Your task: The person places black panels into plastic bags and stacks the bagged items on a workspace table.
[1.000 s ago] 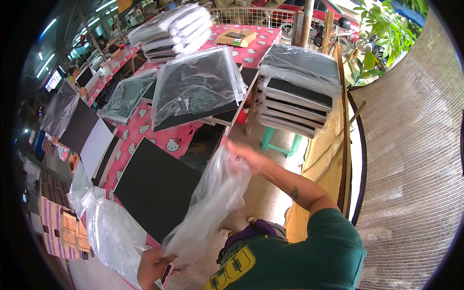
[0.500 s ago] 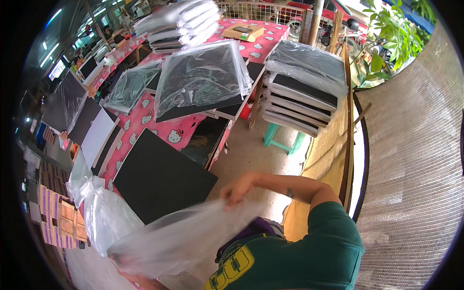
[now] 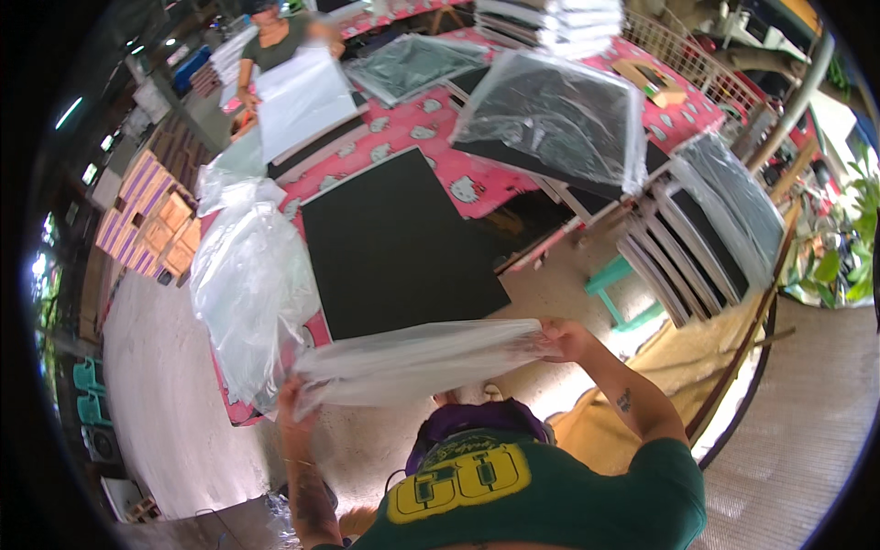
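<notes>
Nearest to me, both of my hands grasp one clear plastic bag point(image 3: 417, 359), stretched flat and nearly level between them in front of my chest. My left hand point(image 3: 291, 396) is clenched on the bag's left end, where the film bunches into folds. My right hand point(image 3: 566, 337) pinches the right end, fingers closed over the edge. The bag hangs in the air just off the near edge of the table point(image 3: 431, 151), not resting on anything.

Just past the bag, a large black panel point(image 3: 394, 243) lies flat and bare on the table's pink patterned cloth, one corner reaching toward the near edge. To its left, a loose heap of clear plastic bags point(image 3: 247, 284) spills over the table's left near corner and hangs down its side.

To the right of the table, off its edge, a stack of black panels in plastic point(image 3: 706, 238) leans on a rack, with a green stool point(image 3: 619, 289) on the floor beside it.

Farther along the table, a black panel already wrapped in clear film point(image 3: 559, 124) sits raised toward the right side, and another wrapped panel point(image 3: 412, 64) lies beyond the middle. At the far left edge, a person point(image 3: 270, 37) holds a white sheet point(image 3: 302, 101) over the table. At the far end stands a pile of wrapped panels point(image 3: 559, 18). On the floor to the left, cardboard boxes point(image 3: 147, 220) sit in rows.
</notes>
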Available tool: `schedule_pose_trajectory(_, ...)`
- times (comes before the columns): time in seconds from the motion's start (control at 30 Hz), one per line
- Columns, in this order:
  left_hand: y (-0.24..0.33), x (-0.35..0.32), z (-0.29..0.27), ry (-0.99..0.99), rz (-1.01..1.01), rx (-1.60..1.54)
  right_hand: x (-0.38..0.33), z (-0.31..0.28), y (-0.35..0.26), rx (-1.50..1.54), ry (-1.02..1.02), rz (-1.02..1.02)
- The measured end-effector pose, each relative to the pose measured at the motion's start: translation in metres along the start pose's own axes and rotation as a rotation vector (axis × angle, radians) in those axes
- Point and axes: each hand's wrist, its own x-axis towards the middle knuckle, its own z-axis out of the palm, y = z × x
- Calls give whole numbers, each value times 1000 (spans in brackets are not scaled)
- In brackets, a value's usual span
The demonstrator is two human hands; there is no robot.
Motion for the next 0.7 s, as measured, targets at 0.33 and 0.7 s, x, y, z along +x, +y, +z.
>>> schedule_pose_trajectory(0.33, -133, 19, 20, 502, 495, 1278, 69, -47, 54, -1163, 1061, -386)
schedule_pose_trajectory(0.7, -12, -13, 36, 227, 435, 718, 35, 6, -22, -527, 671, -458)
